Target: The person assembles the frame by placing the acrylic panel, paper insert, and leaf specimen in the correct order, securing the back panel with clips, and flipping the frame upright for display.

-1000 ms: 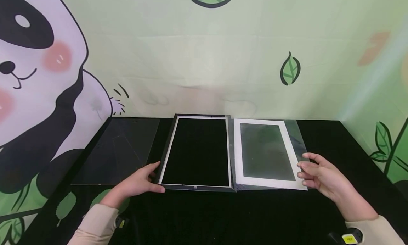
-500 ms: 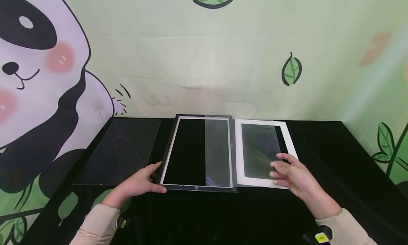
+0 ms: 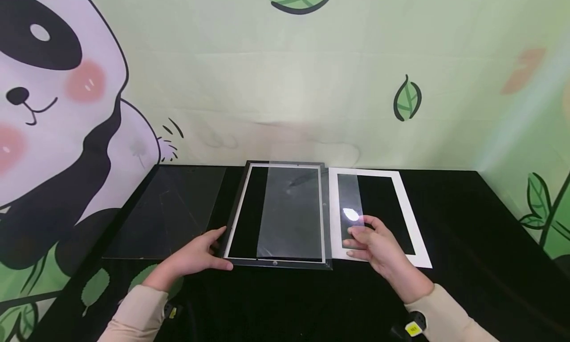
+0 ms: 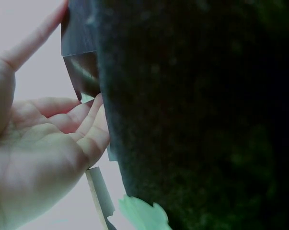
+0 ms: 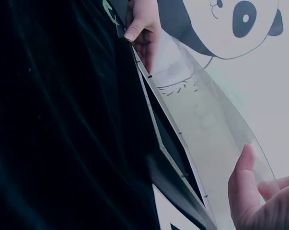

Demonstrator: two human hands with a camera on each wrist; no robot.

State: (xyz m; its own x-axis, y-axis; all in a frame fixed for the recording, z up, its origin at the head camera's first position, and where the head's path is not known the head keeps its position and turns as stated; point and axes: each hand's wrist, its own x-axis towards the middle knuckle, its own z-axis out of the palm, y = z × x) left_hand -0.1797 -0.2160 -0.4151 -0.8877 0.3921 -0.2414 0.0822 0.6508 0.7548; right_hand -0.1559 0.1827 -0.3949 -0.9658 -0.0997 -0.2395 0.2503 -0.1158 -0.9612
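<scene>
Clear plastic sheet (image 3: 291,213), pinched in right hand (image 3: 376,243), had moved leftward: now mostly over black frame (image 3: 303,265), baring white mat (image 3: 409,218) beyond that hand. Left hand (image 3: 196,253), spread, touched frame's near-left corner.

On the table (image 3: 289,307), a flat panel (image 3: 169,208) lies at the left, a picture frame (image 3: 303,265) in the middle and a mat (image 3: 410,223) just beside the frame on the right, with the backdrop (image 3: 267,94) behind the table. A glazing sheet (image 3: 307,208) spans most of the frame's opening and reaches rightward over the left part of the mat's opening; whether it touches either cannot be told. The left hand (image 3: 200,253) is at the frame's near left corner, the right hand (image 3: 383,248) at the sheet's right edge, over the mat.
</scene>
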